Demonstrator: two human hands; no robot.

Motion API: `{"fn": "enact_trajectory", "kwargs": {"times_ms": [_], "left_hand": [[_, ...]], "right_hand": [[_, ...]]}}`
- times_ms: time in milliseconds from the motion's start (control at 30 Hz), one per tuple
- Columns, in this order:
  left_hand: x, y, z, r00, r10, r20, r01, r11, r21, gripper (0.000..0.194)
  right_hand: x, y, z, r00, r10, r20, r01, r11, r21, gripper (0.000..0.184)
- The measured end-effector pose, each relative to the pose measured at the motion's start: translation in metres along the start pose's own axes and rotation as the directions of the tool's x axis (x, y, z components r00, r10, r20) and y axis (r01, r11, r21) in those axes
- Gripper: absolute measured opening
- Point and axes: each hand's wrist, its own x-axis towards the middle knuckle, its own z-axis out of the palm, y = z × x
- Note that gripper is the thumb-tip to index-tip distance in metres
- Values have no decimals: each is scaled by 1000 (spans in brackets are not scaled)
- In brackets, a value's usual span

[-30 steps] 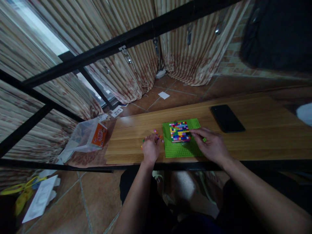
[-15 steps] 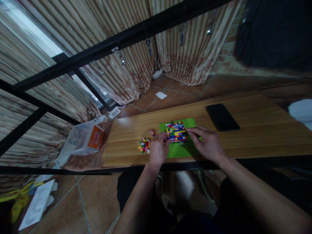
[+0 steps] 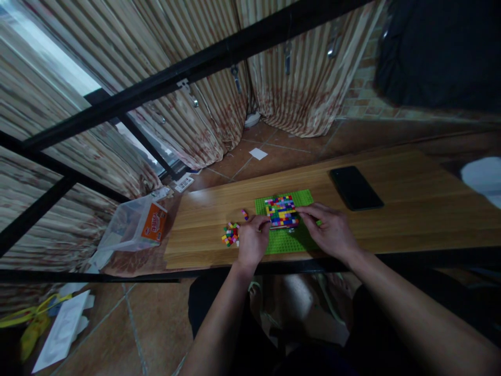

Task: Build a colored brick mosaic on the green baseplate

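A flat, many-coloured build of small toy bricks (image 3: 281,210) sits on a green studded baseplate (image 3: 289,243). At the build's left edge is my left hand (image 3: 253,239), its thumb and fingers drawn together against the bricks. My right hand (image 3: 331,228) pinches at the opposite edge, fingertips touching the bricks there. Whatever lies right under the fingertips is too small to make out. Just left of my left hand lies a heap of loose bricks (image 3: 230,235), with a few joined bricks (image 3: 245,214) a little above it.
The wooden tabletop (image 3: 422,209) carries a black phone (image 3: 356,187) right of the baseplate. A clear plastic bin (image 3: 129,224) with an orange label stands beyond the table's left end. A black metal bar (image 3: 219,55) crosses in front of striped curtains (image 3: 211,125).
Both hands stay at the build's two sides, with only slight finger movement. The view has shifted a little; the bricks and phone look unmoved on the table.
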Motion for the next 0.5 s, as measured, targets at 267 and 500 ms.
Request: {"fn": "enact_trajectory", "kwargs": {"times_ms": [267,500], "left_hand": [[-2,11,7,997,36,-73,-28,993,111,17],[-3,12,14,994,9,-111,2,995,103,17]], "right_hand": [[-1,-1,-1,999,33,21,-34,999,29,23],[-1,0,1,1000,-5,17,5,1000,12,22]]}}
